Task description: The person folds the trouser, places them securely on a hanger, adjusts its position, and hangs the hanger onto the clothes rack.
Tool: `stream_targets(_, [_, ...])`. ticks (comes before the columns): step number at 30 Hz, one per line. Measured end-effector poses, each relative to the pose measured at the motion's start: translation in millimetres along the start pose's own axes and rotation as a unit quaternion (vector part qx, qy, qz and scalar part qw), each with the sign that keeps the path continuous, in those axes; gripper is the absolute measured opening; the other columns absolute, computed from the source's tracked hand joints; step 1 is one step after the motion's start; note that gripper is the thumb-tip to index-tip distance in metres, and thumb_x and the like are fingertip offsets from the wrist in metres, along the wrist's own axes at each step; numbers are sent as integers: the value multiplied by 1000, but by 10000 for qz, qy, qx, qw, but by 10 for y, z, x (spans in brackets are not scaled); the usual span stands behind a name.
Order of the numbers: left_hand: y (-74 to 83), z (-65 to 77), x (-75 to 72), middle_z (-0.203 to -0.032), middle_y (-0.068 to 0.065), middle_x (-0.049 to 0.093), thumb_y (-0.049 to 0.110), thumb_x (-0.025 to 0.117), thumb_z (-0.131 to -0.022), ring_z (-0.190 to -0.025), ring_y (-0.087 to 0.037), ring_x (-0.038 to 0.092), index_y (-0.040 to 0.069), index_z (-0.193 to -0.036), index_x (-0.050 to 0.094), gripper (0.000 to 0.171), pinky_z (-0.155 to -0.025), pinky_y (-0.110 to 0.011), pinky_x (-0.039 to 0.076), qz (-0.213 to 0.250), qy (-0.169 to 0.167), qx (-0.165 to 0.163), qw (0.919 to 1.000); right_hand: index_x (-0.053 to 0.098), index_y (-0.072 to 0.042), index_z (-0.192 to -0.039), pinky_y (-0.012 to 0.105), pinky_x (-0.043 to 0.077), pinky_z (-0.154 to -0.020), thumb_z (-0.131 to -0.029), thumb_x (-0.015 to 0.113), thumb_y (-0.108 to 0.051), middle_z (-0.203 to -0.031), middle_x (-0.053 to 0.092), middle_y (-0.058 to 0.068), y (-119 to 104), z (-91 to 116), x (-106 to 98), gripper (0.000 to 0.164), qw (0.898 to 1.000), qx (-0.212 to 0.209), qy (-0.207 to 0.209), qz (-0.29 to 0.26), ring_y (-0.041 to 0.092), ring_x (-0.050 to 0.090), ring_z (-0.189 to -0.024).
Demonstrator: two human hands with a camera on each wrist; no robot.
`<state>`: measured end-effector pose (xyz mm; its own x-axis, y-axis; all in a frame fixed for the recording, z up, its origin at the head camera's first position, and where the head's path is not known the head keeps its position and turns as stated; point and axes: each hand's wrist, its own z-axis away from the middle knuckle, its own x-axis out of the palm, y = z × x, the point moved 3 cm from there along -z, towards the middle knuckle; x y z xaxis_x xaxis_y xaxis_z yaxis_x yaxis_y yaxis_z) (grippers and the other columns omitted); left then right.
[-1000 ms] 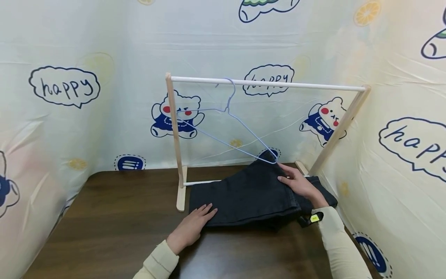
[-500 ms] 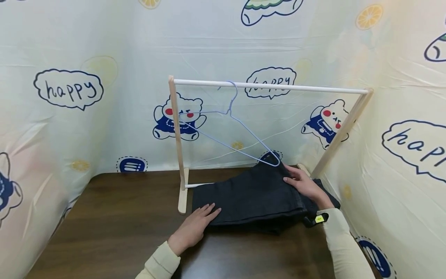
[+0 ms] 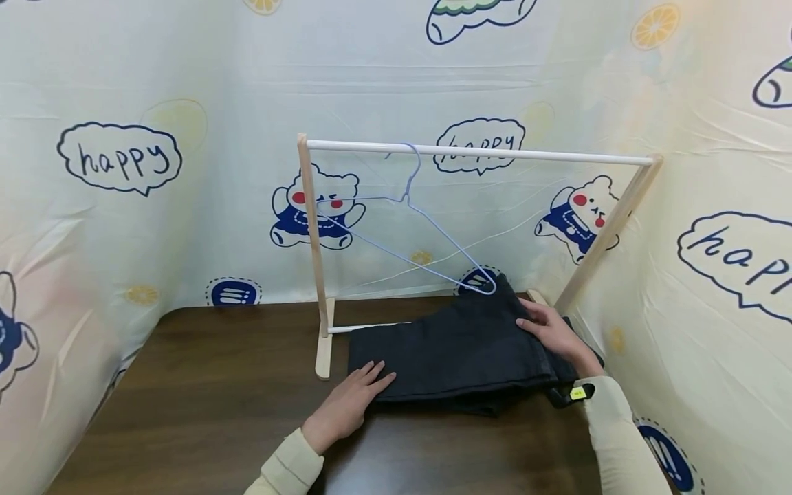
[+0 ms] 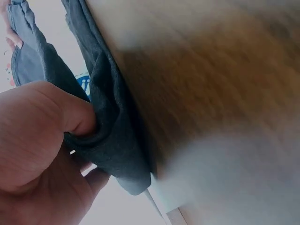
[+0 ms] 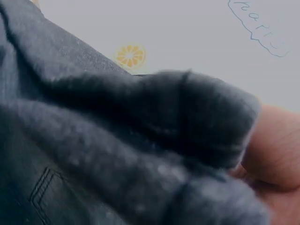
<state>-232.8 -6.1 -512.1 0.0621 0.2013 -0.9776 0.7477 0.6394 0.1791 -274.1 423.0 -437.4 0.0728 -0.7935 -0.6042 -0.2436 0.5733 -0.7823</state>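
A pair of dark jeans [image 3: 458, 354], folded lengthwise, stretches between my hands low over the table. My left hand [image 3: 349, 402] pinches the left end, the thumb on one side of the cloth and fingers on the other in the left wrist view. At the right end my right hand [image 3: 553, 333] grips the jeans; in the right wrist view bunched cloth [image 5: 140, 117] covers most of its fingers. A pale blue wire hanger [image 3: 411, 199] hangs tilted from the rack bar, its lower right corner overlapping the jeans' raised top edge.
The small rack has wooden side posts [image 3: 314, 234] and a white top bar [image 3: 526, 155]. It stands on the brown table [image 3: 204, 385]. A printed curtain [image 3: 204, 55] encloses the back and sides.
Both hands have shifted slightly right with the jeans, the right hand more. The jeans' raised corner has moved from inside the hanger's right corner to just right of it.
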Motion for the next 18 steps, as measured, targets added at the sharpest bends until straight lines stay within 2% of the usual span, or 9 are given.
stream_targets(3, [27, -21, 0, -157, -21, 43, -22, 65, -81, -143, -40, 43, 12, -151, 49, 80, -113, -50, 41, 46, -35, 13, 10000, 42, 1, -152, 15, 48, -90, -105, 58, -13, -148, 50, 27, 15, 51, -42, 52, 9998, 50, 152, 112, 19, 59, -123])
stream_targets(7, [40, -16, 2, -157, -21, 43, -20, 65, -82, -143, -40, 44, 13, -151, 49, 79, -113, -51, 41, 56, -85, -2, 9999, 47, 7, -147, 12, 48, -88, -103, 60, -11, -144, 53, 30, 29, 81, -63, 50, 9990, -74, 399, 190, 4, 61, -115])
stream_targets(10, [49, -12, 12, -157, -20, 43, -20, 65, -83, -143, -40, 44, 13, -151, 50, 78, -113, -51, 41, 73, -110, -12, 9999, 50, 8, -144, 12, 48, -85, -101, 62, -9, -142, 54, 30, 52, 91, -85, 48, 9982, -108, 537, 224, 3, 62, -111])
stream_targets(15, [65, -14, 21, -158, -20, 42, -20, 65, -82, -143, -39, 43, 15, -152, 49, 80, -113, -51, 42, 43, -149, -37, 9999, 50, 8, -144, 8, 45, -85, -101, 63, -12, -145, 51, 30, 99, 102, -126, 49, 9966, 84, 706, 419, 30, 60, -122])
stream_targets(18, [75, -22, 29, -158, -20, 42, -21, 64, -82, -144, -39, 43, 15, -152, 49, 80, -113, -51, 42, 64, -156, -42, 9998, 49, 7, -145, 7, 43, -86, -101, 63, -13, -146, 50, 29, 115, 113, -146, 50, 9958, 178, 777, 451, 40, 56, -125])
